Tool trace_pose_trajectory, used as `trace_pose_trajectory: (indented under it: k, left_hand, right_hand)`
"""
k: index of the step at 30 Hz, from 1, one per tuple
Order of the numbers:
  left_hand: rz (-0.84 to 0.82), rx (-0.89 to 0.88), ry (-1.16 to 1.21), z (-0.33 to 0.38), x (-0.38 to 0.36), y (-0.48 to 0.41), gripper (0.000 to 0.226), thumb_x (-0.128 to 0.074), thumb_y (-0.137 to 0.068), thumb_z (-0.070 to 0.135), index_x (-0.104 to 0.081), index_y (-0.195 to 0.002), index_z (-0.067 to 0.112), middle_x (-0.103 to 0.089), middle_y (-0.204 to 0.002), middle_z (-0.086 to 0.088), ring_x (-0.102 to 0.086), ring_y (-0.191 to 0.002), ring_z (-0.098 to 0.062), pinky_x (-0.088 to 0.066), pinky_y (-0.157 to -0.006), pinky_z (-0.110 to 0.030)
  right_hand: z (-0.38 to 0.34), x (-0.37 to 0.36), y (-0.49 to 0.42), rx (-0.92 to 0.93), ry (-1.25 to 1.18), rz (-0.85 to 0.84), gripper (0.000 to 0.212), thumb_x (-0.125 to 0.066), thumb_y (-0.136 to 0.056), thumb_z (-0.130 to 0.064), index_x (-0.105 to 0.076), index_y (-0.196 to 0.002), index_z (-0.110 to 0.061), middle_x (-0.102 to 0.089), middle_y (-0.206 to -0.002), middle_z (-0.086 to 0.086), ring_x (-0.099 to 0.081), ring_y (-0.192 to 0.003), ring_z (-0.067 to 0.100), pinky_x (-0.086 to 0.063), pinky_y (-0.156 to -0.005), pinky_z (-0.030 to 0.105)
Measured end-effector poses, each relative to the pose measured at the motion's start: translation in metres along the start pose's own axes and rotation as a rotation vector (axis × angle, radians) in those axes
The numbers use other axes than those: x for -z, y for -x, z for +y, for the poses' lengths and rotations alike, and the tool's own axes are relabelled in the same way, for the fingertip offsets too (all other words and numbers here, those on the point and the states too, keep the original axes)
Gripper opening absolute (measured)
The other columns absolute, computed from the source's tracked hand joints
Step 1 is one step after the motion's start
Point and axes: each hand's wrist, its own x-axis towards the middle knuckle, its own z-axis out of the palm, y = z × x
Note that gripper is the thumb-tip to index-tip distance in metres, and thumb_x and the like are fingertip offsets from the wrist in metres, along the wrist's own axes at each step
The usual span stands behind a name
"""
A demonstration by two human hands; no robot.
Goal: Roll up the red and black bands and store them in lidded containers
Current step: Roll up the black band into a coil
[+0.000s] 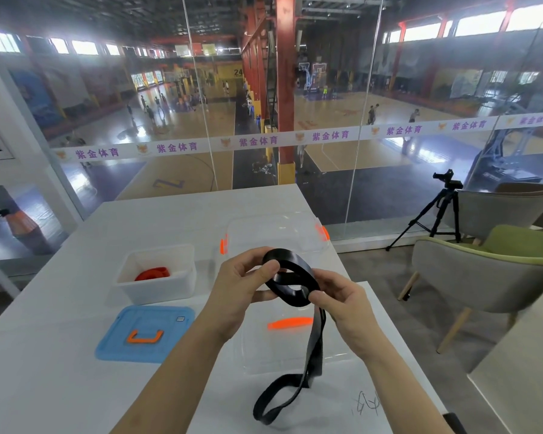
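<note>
The left hand [232, 289] and right hand [342, 305] are bare, each on a bare forearm [170, 377] running uncovered to the view's lower edge; the fingers [265, 270] carry short, plain nails

A white strip [264, 140] across the glass wall [326, 189] repeated "紫金体育" in purple. Far off, a yellow wall [228, 72] bore "24". A pen scribble [366, 402] on the near table [60, 386] was unreadable.
</note>
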Motion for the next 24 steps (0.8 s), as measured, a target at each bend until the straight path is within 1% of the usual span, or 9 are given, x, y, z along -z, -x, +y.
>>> trace_pose_trajectory:
  k: [6,9,11,13,17,18,21,22,24]
  left_hand:
    - [-0.054,0.039,0.005,-0.004,0.006,0.0,0.022,-0.063,-0.103,0.016,-0.074,-0.121,0.02,-0.077,-0.116,-0.004,-0.075,-0.11,-0.022,-0.064,-0.09,-0.043]
    - [-0.12,0.03,-0.245,-0.007,0.019,-0.003,0.025,-0.065,-0.102,0.015,-0.072,-0.123,0.027,-0.077,-0.118,0.005,-0.073,-0.113,-0.014,-0.059,-0.102,-0.038]
    - [-0.143,-0.001,-0.464,-0.006,0.025,-0.004,0.038,-0.072,-0.097,0.02,-0.066,-0.132,0.034,-0.073,-0.127,0.018,-0.067,-0.12,0.001,-0.05,-0.111,-0.032]
    - [-0.186,-0.031,-0.648,-0.001,0.023,-0.005,0.053,-0.079,-0.091,0.03,-0.061,-0.14,0.039,-0.067,-0.135,0.025,-0.06,-0.125,0.009,-0.044,-0.115,-0.028]
    - [-0.253,-0.13,-0.952,0.004,0.006,-0.009,0.03,-0.073,-0.089,0.044,-0.069,-0.119,0.042,-0.074,-0.107,0.019,-0.067,-0.104,-0.005,-0.056,-0.096,-0.04]
    - [-0.248,-0.142,-0.942,0.005,0.004,-0.009,0.022,-0.072,-0.09,0.042,-0.071,-0.112,0.04,-0.075,-0.1,0.018,-0.068,-0.099,-0.005,-0.056,-0.092,-0.041]
    - [-0.203,-0.115,-0.697,0.005,0.003,-0.007,0.016,-0.075,-0.091,0.025,-0.077,-0.104,0.034,-0.077,-0.095,0.014,-0.071,-0.098,-0.004,-0.055,-0.092,-0.024]
    - [-0.187,-0.107,-0.61,0.006,0.003,-0.006,0.018,-0.076,-0.091,0.02,-0.078,-0.103,0.032,-0.078,-0.096,0.011,-0.073,-0.098,-0.007,-0.055,-0.093,-0.024]
    - [-0.155,-0.081,-0.433,0.007,0.003,-0.005,0.02,-0.075,-0.091,0.014,-0.079,-0.105,0.027,-0.079,-0.096,0.002,-0.076,-0.096,-0.019,-0.06,-0.093,-0.036]
  right_hand:
    - [-0.005,0.0,0.001,-0.015,0.057,-0.003,0.034,-0.071,-0.093,0.004,-0.083,-0.104,-0.026,-0.083,-0.104,0.004,-0.076,-0.1,0.015,-0.056,-0.091,0.027]
    - [-0.01,0.006,-0.001,0.004,0.204,0.003,0.028,-0.076,-0.091,-0.001,-0.082,-0.1,-0.027,-0.08,-0.096,-0.002,-0.075,-0.093,0.012,-0.055,-0.086,0.029]
    - [-0.017,0.012,-0.003,0.041,0.369,-0.021,0.024,-0.081,-0.089,-0.01,-0.08,-0.098,-0.032,-0.077,-0.097,-0.006,-0.074,-0.096,0.014,-0.058,-0.089,0.034]
    - [-0.025,0.015,-0.006,0.092,0.546,-0.083,0.021,-0.082,-0.088,-0.018,-0.078,-0.1,-0.035,-0.074,-0.097,-0.01,-0.071,-0.099,0.011,-0.057,-0.092,0.031]
    - [-0.037,0.009,-0.007,0.164,0.682,-0.148,0.02,-0.084,-0.086,-0.025,-0.078,-0.101,-0.037,-0.072,-0.095,-0.012,-0.069,-0.099,0.009,-0.056,-0.09,0.022]
    - [-0.039,0.007,-0.007,0.156,0.651,-0.147,0.021,-0.085,-0.085,-0.024,-0.078,-0.1,-0.037,-0.073,-0.095,-0.012,-0.07,-0.098,0.009,-0.057,-0.09,0.023]
    - [-0.038,0.008,-0.005,0.084,0.524,-0.137,0.026,-0.088,-0.082,-0.018,-0.081,-0.102,-0.034,-0.078,-0.097,-0.009,-0.073,-0.098,0.01,-0.06,-0.092,0.028]
    - [-0.036,0.009,-0.003,0.063,0.484,-0.128,0.028,-0.087,-0.082,-0.015,-0.081,-0.103,-0.032,-0.079,-0.098,-0.009,-0.075,-0.098,0.011,-0.06,-0.093,0.03]
    - [-0.031,0.01,0.001,0.044,0.383,-0.1,0.032,-0.085,-0.083,-0.006,-0.08,-0.105,-0.028,-0.081,-0.098,-0.006,-0.077,-0.097,0.014,-0.061,-0.092,0.033]
